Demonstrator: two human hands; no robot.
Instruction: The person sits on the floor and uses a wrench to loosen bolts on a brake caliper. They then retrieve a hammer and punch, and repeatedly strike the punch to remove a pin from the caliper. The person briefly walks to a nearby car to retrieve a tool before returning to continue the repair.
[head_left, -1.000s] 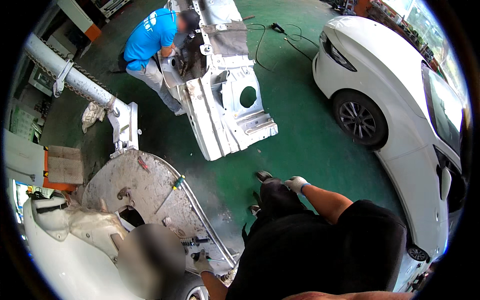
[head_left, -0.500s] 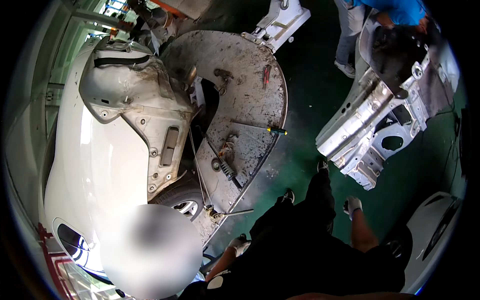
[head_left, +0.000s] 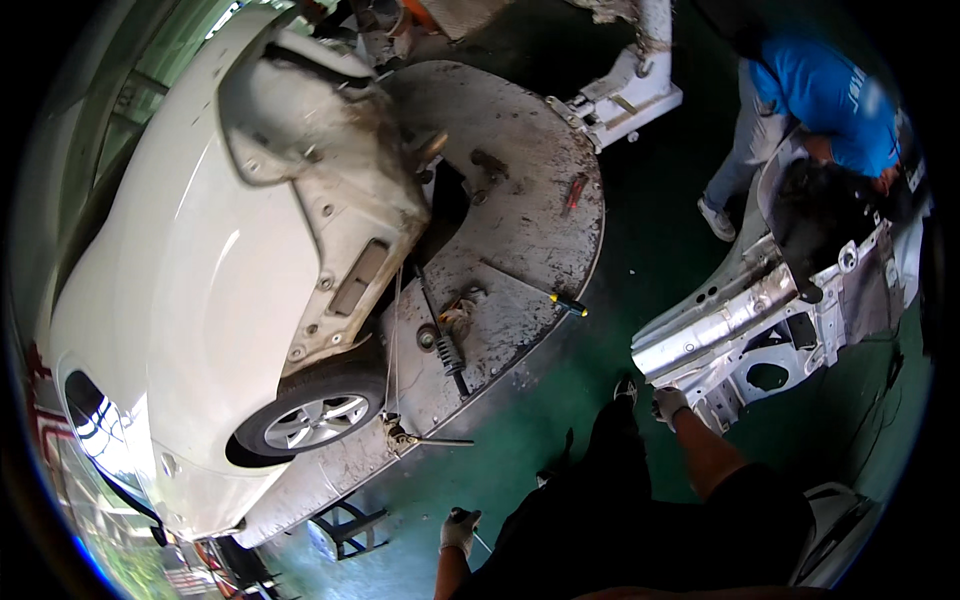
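Note:
My left hand [head_left: 460,530], in a pale work glove, is closed around a thin tool with a dark end and a slim metal shaft [head_left: 483,543]; its exact kind does not show. In a glove too, my right hand [head_left: 669,402] has its fingers curled at the lower left end of a silver car body section [head_left: 715,325]. Whether it grips the metal or a small thing is too small to tell. On the far side of that section, a person in a blue shirt [head_left: 825,95] bends over it.
To the left, a white car [head_left: 220,270] with its end stripped stands over a worn metal platform [head_left: 545,150]. A screwdriver [head_left: 568,303], a red-handled tool [head_left: 574,193] and a spring strut [head_left: 448,352] lie on the platform. A small stool [head_left: 345,530] stands beside it.
My view has turned and moved. My right hand has come up to the silver section's end, and my left hand now shows farther from my body with the tool. More of the bending person shows.

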